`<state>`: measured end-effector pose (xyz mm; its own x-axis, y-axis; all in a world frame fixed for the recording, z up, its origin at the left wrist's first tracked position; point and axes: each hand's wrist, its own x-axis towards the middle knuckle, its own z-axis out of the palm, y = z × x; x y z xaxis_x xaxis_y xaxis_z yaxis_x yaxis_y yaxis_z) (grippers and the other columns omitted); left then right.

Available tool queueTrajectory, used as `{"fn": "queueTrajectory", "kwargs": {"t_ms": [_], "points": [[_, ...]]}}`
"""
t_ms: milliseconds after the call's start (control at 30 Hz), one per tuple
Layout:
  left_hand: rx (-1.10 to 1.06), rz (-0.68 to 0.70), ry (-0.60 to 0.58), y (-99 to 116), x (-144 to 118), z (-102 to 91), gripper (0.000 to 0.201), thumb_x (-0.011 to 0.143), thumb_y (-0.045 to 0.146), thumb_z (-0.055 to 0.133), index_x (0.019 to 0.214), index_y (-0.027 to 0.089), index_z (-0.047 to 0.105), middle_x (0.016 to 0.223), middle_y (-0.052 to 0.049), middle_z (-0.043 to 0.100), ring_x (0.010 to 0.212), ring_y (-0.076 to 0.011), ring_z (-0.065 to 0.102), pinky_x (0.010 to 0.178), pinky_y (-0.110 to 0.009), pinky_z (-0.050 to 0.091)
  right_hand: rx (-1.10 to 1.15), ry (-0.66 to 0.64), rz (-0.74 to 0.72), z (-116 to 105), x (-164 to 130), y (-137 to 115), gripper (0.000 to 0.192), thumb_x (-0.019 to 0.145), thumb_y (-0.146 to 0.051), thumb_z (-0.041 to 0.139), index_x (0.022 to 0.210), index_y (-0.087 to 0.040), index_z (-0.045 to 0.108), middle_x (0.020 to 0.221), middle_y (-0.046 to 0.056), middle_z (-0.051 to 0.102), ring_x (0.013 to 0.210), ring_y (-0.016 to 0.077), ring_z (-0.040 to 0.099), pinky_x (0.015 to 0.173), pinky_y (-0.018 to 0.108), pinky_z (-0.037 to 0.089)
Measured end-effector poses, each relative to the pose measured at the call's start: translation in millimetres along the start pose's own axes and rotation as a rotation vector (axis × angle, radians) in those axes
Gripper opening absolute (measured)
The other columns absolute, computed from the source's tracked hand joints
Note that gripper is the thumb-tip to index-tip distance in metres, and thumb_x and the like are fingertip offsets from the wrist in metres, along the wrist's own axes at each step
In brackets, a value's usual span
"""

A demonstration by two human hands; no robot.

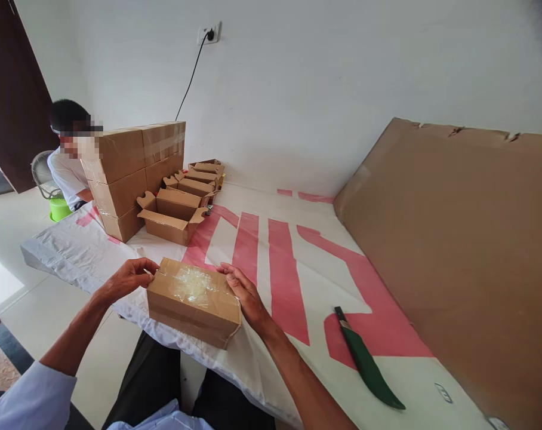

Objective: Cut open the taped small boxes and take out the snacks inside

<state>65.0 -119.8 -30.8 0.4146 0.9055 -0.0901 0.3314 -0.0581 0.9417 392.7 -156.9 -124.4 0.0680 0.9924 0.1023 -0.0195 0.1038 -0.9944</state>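
I see the small taped carton (193,301) resting at the near edge of the white-and-red surface (271,263). Left hand (130,278) pinches its left end, grip closed on the cardboard; right hand (246,295) lies flat against its right end, fingers spread. Green knife (367,361) lies well apart, right.

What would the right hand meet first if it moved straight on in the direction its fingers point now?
The right hand already rests on the small cardboard box, fingers pointing up-left over its taped top; likely the box, though depth is unclear.
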Motion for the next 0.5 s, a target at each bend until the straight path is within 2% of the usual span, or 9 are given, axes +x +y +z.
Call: {"fn": "queueTrajectory", "kwargs": {"t_ms": [167,333,500], "points": [[-0.039,-0.054,-0.011,2,-2,0.0,0.037,0.071,0.037,0.078,0.102,0.017,0.075,0.087,-0.004,0.078,0.079,-0.0199,0.069,0.076,-0.033,0.054,0.027,-0.039,0.003,-4,8,-8,0.073,0.082,-0.084,0.067,0.127,-0.027,0.072,0.14,0.01,0.072,0.136,0.0341,0.06,0.115,0.05,0.048],[0.04,-0.026,0.024,0,2,1.8,0.039,0.076,0.053,0.078,0.094,0.018,0.073,0.083,-0.004,0.076,0.078,-0.0207,0.069,0.075,-0.032,0.054,0.0,-0.062,0.005,-6,13,-13,0.071,0.086,-0.081,0.064,0.131,-0.026,0.069,0.14,0.011,0.071,0.13,0.0321,0.064,0.11,0.047,0.05],[0.082,0.014,0.077,-1,9,5.1,0.044,0.072,0.059,0.082,0.089,0.02,0.072,0.081,-0.003,0.075,0.075,-0.0207,0.068,0.072,-0.032,0.056,-0.004,-0.062,-0.005,-5,14,-15,0.07,0.087,-0.079,0.063,0.131,-0.026,0.068,0.139,0.01,0.069,0.12,0.0297,0.067,0.103,0.044,0.054]]}}
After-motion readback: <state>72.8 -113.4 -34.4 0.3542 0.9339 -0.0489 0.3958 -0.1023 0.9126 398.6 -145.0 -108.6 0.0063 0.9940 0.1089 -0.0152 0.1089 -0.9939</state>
